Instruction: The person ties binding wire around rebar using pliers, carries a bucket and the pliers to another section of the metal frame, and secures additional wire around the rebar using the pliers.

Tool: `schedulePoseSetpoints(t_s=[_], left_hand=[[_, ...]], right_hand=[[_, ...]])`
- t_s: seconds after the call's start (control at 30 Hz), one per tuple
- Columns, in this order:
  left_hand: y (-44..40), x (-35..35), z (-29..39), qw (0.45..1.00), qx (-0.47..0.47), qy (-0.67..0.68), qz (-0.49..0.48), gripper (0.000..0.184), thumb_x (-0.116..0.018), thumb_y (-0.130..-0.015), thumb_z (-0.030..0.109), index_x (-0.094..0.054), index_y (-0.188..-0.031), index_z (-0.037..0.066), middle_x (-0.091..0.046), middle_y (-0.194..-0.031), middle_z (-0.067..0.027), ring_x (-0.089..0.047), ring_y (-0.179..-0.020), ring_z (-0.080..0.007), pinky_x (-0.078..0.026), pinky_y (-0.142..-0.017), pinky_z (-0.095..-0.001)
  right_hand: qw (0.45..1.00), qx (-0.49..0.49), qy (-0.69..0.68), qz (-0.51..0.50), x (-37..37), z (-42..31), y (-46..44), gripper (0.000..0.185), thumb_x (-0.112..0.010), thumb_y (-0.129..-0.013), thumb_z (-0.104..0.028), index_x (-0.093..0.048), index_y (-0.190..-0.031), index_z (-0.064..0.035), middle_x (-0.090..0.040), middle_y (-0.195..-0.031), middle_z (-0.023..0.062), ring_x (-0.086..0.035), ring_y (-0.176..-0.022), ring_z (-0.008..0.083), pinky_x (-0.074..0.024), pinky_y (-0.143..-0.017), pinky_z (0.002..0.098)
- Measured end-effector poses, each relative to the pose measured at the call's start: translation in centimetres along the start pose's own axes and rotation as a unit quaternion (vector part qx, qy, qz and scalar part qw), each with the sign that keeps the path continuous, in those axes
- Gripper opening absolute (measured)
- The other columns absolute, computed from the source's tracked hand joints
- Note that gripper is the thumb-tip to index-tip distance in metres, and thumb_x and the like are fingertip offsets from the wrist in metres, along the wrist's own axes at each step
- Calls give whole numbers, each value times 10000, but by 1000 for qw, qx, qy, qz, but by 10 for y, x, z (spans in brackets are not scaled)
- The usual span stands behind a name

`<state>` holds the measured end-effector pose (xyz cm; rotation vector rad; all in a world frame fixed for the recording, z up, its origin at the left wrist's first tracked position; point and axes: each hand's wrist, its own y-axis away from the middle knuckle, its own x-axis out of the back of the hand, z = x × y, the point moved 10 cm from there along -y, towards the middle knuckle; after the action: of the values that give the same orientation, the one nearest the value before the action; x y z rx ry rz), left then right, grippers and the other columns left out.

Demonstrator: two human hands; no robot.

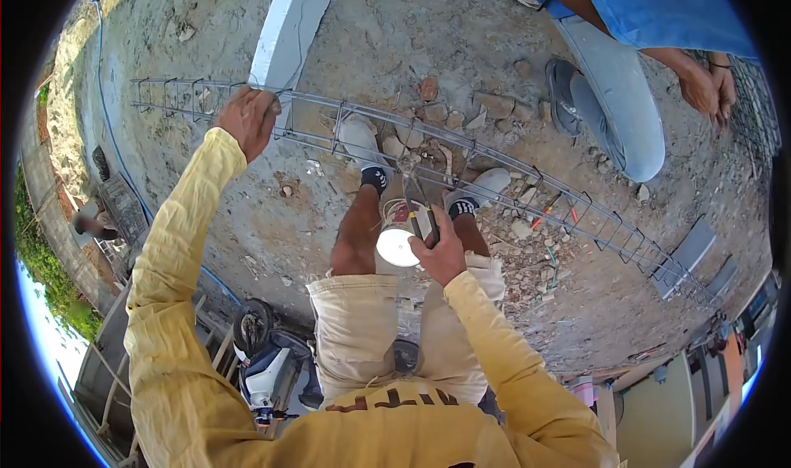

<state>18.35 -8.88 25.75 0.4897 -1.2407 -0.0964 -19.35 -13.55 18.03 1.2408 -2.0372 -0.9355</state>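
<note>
A long, narrow rebar cage (379, 112) of straight bars and square stirrups runs across the view, from upper left to lower right. My left hand (249, 124) is closed on its bars near the left part. In my right hand (441, 252) are steel pincers (414, 192) with dark handles, their head up by the cage's lower bar. Whether the jaws touch the bar I cannot tell. Below the pincers, between my legs, is a can with a white round end (397, 247), partly hidden by my right hand.
A light-coloured panel (290, 35) lies under the cage by my left hand; grey boards (685, 255) lie at its right end. Broken bricks and rubble (494, 105) surround my feet. At upper right a co-worker in blue (667, 11) has hands near metal mesh (748, 105). Behind me stands a motorcycle (268, 369).
</note>
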Motion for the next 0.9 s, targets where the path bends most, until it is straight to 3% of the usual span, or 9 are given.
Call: schedulePoseSetpoints(t_s=[0.03,0.17,0.33,0.4,0.47,0.6,0.73,0.8,0.9], left_hand=[[11,-15,30,999,34,27,-24,91,-527,-840,87,-558,-901,26,-621,-830,-155,-561,-819,-349,-439,-818,-424],[48,-74,145,983,37,180,-17,113,-545,-819,130,-553,-888,40,-625,-777,-156,-591,-795,-366,-480,-763,-437],[93,-178,209,896,212,351,-173,251,-536,-903,260,-564,-969,20,-652,-920,-216,-616,-872,-433,-497,-760,-478],[103,-182,223,913,177,354,-103,300,-525,-922,310,-565,-985,20,-643,-982,-229,-617,-899,-431,-498,-777,-466],[106,-187,228,913,149,372,-80,327,-523,-926,344,-565,-967,22,-624,-996,-242,-592,-943,-425,-477,-808,-465],[132,-214,216,898,120,387,-171,330,-522,-919,352,-568,-903,26,-599,-961,-254,-548,-991,-427,-436,-845,-480],[163,-233,184,846,196,398,-296,326,-493,-932,356,-563,-924,37,-608,-965,-260,-561,-955,-453,-442,-815,-498],[159,-219,171,880,173,375,-236,324,-461,-940,361,-565,-973,56,-611,-992,-276,-563,-962,-465,-443,-819,-510],[162,-216,141,892,216,356,-177,336,-455,-942,354,-563,-978,38,-614,-981,-270,-562,-969,-460,-442,-825,-497]], right_hand=[[1000,-13,16,-22,0,1,12,714,-713,-737,-219,-394,-1363,-90,-592,-705,65,-567,-585,168,-481,-611,334],[999,-22,28,-30,2,12,50,688,-714,-730,-247,-412,-1330,-98,-598,-712,79,-595,-610,229,-491,-633,375],[995,-101,-22,-7,-18,37,80,589,-717,-726,-263,-453,-1211,-60,-591,-688,88,-619,-647,284,-493,-649,413],[993,-115,-21,18,-32,44,86,562,-722,-729,-249,-452,-1179,-45,-568,-680,72,-592,-632,247,-483,-633,387],[991,-123,-23,52,-45,50,94,543,-728,-735,-216,-450,-1164,-31,-524,-667,37,-535,-589,158,-470,-594,329],[985,-140,12,100,-76,56,104,524,-684,-786,-256,-418,-1177,-29,-626,-823,180,-647,-801,351,-484,-705,450],[988,-126,-56,65,-131,66,102,368,-574,-877,-205,-422,-1187,-79,-633,-885,223,-628,-871,411,-472,-750,478],[991,-75,-23,106,-140,56,101,306,-523,-908,-175,-424,-1189,-103,-634,-924,235,-621,-898,424,-469,-763,482],[989,-125,-17,80,-165,77,94,275,-493,-897,-146,-463,-1167,-107,-636,-1003,226,-609,-951,417,-459,-803,481]])
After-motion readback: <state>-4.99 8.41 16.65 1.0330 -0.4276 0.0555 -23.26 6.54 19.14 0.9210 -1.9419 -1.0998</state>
